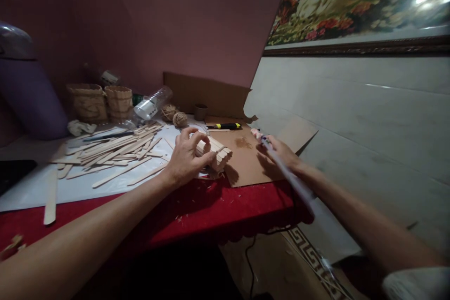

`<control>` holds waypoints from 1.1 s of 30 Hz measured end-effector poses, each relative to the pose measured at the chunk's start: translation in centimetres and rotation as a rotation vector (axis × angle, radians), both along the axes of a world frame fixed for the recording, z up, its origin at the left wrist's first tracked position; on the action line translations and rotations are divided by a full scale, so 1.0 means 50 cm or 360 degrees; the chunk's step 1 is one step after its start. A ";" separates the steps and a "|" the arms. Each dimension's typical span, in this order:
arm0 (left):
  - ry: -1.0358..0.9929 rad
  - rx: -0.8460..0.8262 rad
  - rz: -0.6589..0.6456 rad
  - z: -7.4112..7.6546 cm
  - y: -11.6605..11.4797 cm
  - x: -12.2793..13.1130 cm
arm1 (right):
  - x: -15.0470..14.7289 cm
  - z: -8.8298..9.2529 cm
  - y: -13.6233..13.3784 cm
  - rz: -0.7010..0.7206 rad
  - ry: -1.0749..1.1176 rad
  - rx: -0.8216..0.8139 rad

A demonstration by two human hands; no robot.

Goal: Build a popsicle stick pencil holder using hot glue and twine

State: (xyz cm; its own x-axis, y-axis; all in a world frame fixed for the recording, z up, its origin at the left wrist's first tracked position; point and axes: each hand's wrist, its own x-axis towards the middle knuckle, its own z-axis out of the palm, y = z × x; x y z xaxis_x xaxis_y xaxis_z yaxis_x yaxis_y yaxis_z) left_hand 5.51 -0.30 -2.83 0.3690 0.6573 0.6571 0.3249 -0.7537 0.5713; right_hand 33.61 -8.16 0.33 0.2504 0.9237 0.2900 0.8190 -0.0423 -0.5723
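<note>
My left hand [188, 154] is curled over a small bundle of craft sticks [221, 152] joined side by side. My thumb is at its near side and my index finger arches over its top; the other fingers are partly hidden. To the right, above the cardboard, my right hand [277, 150] is closed round what looks like a glue gun [258, 135] with a pink floral pattern, mostly covered by my fingers. A long translucent glue stick [293, 185], blurred, runs back from it beneath my forearm. A black and yellow utility knife [227, 126] lies behind the bundle.
Many loose craft sticks [116, 152] are heaped on white sheeting [82, 193] at left. Behind them stand two stick-covered cups [118, 103], a plastic bottle [151, 105], twine balls [180, 119] and a small dark pot [200, 111]. A purple flask [31, 89] stands far left. The red-covered table edge [246, 208] is nearest me.
</note>
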 end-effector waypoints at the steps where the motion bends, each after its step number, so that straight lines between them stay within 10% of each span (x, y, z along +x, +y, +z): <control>1: -0.0002 0.0003 -0.0001 0.000 -0.001 0.000 | 0.015 -0.008 0.014 -0.0006 -0.0112 -0.0040; 10: -0.0022 0.0019 0.0000 -0.005 -0.006 -0.002 | 0.025 -0.038 0.106 0.0285 -0.0808 -0.0214; 16: 0.0006 0.0040 0.0035 -0.007 -0.009 -0.001 | -0.064 -0.020 0.052 0.0178 -0.0941 0.0085; 19: -0.0003 0.0035 0.0027 -0.006 -0.011 -0.001 | -0.154 -0.006 -0.010 0.0263 -0.0477 0.0551; 23: -0.0009 0.0047 0.0014 -0.006 -0.012 -0.001 | -0.243 -0.006 -0.060 0.0341 0.0080 0.0221; 33: -0.0040 -0.0025 0.0020 0.000 -0.011 -0.010 | -0.246 -0.056 -0.014 0.0257 0.1140 0.0258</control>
